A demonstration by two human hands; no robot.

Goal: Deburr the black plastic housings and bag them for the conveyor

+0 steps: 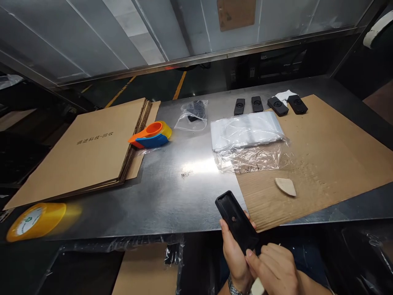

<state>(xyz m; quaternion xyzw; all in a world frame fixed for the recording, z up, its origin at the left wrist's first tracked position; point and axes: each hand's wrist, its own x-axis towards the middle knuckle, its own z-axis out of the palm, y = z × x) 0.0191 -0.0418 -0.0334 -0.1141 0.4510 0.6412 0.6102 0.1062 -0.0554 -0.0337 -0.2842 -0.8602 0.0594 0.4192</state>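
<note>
My left hand [235, 250] grips a long, shallow black plastic casing [235, 217], its hollow side up and a small round hole or spot near the middle. Fingers and thumb wrap its two long sides. At the near end of the casing, my right hand [274, 266] is curled closed, its thumb against the casing's rim. Below that fist pokes out a cream-coloured piece [257, 287], mostly hidden, so its kind is unclear. A beige fan-shaped pad [285, 187] lies on the cardboard sheet [337, 164] beyond my hands.
Clear plastic bags [247, 131] lie mid-table, before several black devices [257, 104]. Left of them are a bagged black item [196, 110], an orange-and-blue tape dispenser [150, 135] and stacked cardboard [92, 151]. A yellow tape roll [37, 221] sits at the steel table's [178, 205] front edge.
</note>
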